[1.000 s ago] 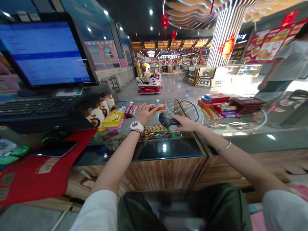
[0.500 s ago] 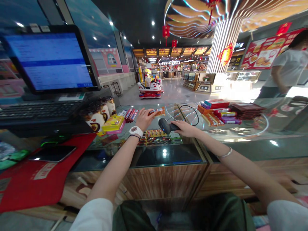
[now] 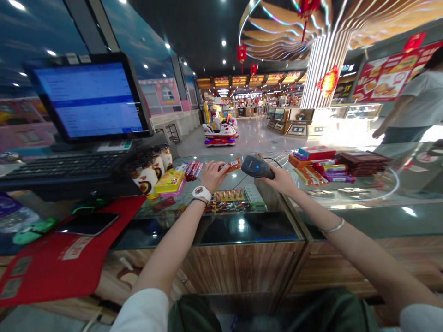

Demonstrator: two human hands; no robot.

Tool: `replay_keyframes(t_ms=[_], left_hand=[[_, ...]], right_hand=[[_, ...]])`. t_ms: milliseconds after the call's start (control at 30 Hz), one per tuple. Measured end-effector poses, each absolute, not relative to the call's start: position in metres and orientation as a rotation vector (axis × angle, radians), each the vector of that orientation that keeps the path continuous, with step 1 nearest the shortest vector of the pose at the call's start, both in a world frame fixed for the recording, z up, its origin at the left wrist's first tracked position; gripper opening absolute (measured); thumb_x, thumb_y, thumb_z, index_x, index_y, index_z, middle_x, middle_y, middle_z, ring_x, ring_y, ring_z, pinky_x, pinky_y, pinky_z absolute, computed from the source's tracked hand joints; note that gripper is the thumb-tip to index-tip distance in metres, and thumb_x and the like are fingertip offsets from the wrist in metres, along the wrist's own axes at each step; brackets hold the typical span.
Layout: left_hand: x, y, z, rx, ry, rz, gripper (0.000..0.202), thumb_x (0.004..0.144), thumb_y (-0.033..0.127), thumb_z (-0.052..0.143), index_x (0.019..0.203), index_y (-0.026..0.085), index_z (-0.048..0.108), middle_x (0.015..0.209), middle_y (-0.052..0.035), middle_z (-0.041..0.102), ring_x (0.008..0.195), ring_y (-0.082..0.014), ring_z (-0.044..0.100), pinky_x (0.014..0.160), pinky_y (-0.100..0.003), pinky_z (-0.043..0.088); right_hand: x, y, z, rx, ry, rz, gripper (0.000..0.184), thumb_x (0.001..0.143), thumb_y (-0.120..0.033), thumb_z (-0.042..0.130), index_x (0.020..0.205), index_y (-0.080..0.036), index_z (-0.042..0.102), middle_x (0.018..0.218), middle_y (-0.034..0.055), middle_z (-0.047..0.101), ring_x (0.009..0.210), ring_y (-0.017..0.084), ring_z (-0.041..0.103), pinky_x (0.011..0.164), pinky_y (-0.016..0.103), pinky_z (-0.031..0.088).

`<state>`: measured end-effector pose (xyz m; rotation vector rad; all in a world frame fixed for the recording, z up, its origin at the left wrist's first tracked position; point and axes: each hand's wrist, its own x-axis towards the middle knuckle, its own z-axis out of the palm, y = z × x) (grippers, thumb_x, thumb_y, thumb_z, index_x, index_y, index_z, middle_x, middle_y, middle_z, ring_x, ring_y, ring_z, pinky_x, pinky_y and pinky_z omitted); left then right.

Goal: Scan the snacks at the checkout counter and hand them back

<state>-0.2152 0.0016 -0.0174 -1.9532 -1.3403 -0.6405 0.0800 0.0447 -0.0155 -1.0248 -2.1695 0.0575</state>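
My left hand (image 3: 212, 175), with a white watch on the wrist, pinches a small orange snack bar (image 3: 232, 165) above the glass counter (image 3: 242, 221). My right hand (image 3: 282, 179) grips a black handheld barcode scanner (image 3: 256, 167), lifted off the counter with its head close beside the bar's right end. A black cable runs back from the scanner across the glass.
A till screen (image 3: 90, 99) and keyboard (image 3: 65, 165) stand at left, with cups and a yellow pack (image 3: 169, 181) beside them. A phone (image 3: 88, 224) lies on a red mat. Stacked snack bars (image 3: 318, 161) sit at right. A person in a white shirt (image 3: 413, 103) stands beyond the counter.
My right hand has lifted the scanner off the glass and brought it up beside the snack bar. My left hand keeps the bar in about the same place.
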Motion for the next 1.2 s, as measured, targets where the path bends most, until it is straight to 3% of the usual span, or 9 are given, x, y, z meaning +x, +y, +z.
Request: replay_keyframes(t_ms=[433,800,1000,1200], left_hand=[[-0.214,0.004,-0.021,-1.938,-1.325,-0.589,0.023,0.090,0.029,0.062,0.113,0.026,0.066,0.114,-0.0084,0.067,0.106,-0.0252,0.062,0.105,-0.046,0.046],[-0.211,0.000,-0.019,-1.926,-1.413,-0.565,0.025,0.090,0.029,0.063,0.115,0.026,0.065,0.116,-0.0078,0.067,0.108,-0.0253,0.060,0.106,-0.044,0.043],[-0.203,-0.004,-0.017,-1.899,-1.433,-0.512,0.026,0.092,0.034,0.061,0.115,0.024,0.067,0.110,-0.0099,0.067,0.099,-0.0252,0.061,0.094,-0.041,0.046],[-0.197,-0.004,-0.019,-1.908,-1.404,-0.486,0.026,0.094,0.035,0.057,0.116,0.024,0.067,0.106,-0.0094,0.067,0.099,-0.0251,0.060,0.094,-0.040,0.045]], right_hand=[[0.079,0.046,-0.017,-1.078,-2.210,0.056,0.043,0.085,-0.054,0.063,0.114,-0.023,0.068,0.089,0.0078,0.077,0.082,0.029,0.071,0.065,0.030,0.045],[0.078,0.040,-0.012,-1.139,-2.257,0.016,0.042,0.089,-0.049,0.061,0.117,-0.018,0.065,0.097,0.0111,0.076,0.090,0.030,0.071,0.070,0.031,0.047],[0.076,0.041,-0.015,-1.098,-2.239,0.030,0.039,0.088,-0.047,0.062,0.116,-0.020,0.065,0.094,0.0085,0.077,0.088,0.029,0.071,0.068,0.030,0.047],[0.075,0.039,-0.016,-1.056,-2.243,0.109,0.041,0.086,-0.049,0.063,0.115,-0.020,0.064,0.096,0.0088,0.076,0.088,0.030,0.071,0.071,0.032,0.049]])
